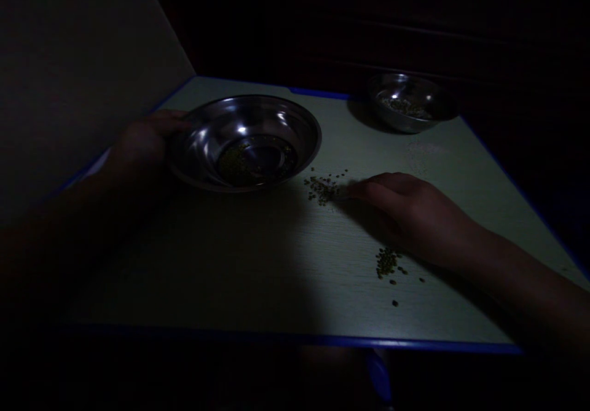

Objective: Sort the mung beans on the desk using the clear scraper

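Note:
In the dim head view, my left hand [142, 137] grips the left rim of a shiny steel bowl [295, 128], tilted a little toward me. Greenish beans or seeds [235, 162] lie in its bottom. My right hand [401, 205] is closed in a pinch at the table's middle, round a thin greyish utensil [340, 198] whose kind is too dark to tell. Its tip touches a scattered pile of small seeds [321, 188] mixed with pale bits, just right of the bowl. A second small heap of green seeds [386, 262] lies below my right wrist.
Another steel bowl [410, 122] stands at the back right corner, with pale and green grains inside. Whitish powder [421, 150] is sprinkled before it. The pale table [258, 263] has a blue edge. A wall [83, 48] rises on the left.

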`<state>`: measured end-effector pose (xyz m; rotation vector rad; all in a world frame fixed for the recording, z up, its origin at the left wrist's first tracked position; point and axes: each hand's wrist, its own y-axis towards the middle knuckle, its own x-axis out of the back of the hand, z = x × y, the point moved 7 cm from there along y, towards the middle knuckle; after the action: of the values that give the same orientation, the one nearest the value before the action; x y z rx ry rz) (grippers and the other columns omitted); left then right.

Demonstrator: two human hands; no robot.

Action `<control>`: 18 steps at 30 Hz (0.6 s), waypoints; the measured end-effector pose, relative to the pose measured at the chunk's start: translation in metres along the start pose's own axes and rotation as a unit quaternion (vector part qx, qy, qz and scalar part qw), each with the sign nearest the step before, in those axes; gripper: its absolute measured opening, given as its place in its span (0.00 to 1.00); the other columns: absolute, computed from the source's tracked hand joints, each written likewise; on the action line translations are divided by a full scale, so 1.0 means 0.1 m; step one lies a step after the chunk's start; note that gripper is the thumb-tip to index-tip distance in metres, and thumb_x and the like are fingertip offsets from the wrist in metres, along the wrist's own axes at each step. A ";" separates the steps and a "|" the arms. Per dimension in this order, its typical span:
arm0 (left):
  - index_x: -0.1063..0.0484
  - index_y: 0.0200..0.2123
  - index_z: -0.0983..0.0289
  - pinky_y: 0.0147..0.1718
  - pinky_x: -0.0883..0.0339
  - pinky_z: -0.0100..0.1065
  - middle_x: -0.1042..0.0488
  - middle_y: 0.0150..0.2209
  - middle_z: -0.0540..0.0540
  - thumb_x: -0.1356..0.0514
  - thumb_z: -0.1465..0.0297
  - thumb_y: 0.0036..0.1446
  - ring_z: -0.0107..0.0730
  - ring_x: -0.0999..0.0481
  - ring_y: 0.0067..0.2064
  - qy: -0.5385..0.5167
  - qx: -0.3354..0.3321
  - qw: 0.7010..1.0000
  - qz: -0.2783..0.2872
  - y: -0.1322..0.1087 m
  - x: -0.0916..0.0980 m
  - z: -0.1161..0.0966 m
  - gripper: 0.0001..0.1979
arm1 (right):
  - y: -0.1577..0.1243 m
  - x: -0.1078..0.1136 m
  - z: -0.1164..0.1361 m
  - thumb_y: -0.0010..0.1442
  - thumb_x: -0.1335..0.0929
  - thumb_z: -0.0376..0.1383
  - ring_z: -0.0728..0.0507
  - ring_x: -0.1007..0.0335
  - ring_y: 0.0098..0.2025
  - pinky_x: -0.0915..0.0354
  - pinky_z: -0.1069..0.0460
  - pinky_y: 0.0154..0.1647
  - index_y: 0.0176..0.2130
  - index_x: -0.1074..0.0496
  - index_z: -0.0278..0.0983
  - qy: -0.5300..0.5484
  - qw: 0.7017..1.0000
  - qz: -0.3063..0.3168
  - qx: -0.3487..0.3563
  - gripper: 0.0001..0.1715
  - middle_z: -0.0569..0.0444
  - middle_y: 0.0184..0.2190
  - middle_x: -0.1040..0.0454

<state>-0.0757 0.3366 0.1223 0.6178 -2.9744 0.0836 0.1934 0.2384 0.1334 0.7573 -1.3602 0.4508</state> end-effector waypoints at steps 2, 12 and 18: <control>0.35 0.23 0.69 0.52 0.40 0.48 0.33 0.27 0.50 0.48 0.81 0.46 0.24 0.31 0.28 0.007 0.006 1.000 -0.009 -0.03 0.00 -0.01 0.05 | 0.00 0.01 0.00 0.58 0.39 0.27 0.43 0.30 0.39 0.35 0.50 0.39 0.45 0.32 0.31 0.000 1.000 -0.003 0.001 0.14 0.44 0.40 0.26; 0.31 0.27 0.68 0.48 0.35 0.45 0.30 0.29 0.50 0.44 0.79 0.44 0.26 0.30 0.28 -0.009 -0.019 1.000 0.008 0.08 0.03 0.06 0.05 | 0.01 -0.04 0.01 0.59 0.39 0.27 0.42 0.31 0.44 0.36 0.48 0.45 0.45 0.31 0.33 0.024 1.000 0.013 0.006 0.15 0.46 0.41 0.26; 0.32 0.25 0.68 0.21 0.35 0.25 0.32 0.24 0.50 0.43 0.78 0.43 0.23 0.33 0.22 -0.015 -0.008 1.000 0.011 0.16 0.07 0.11 0.03 | -0.02 0.00 0.00 0.59 0.38 0.27 0.45 0.32 0.46 0.39 0.50 0.49 0.47 0.31 0.35 0.096 0.994 0.052 0.008 0.16 0.49 0.43 0.26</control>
<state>-0.0889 0.3476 0.1118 0.5891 -3.0089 0.0532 0.1950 0.2367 0.1333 0.6403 -1.2195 0.6022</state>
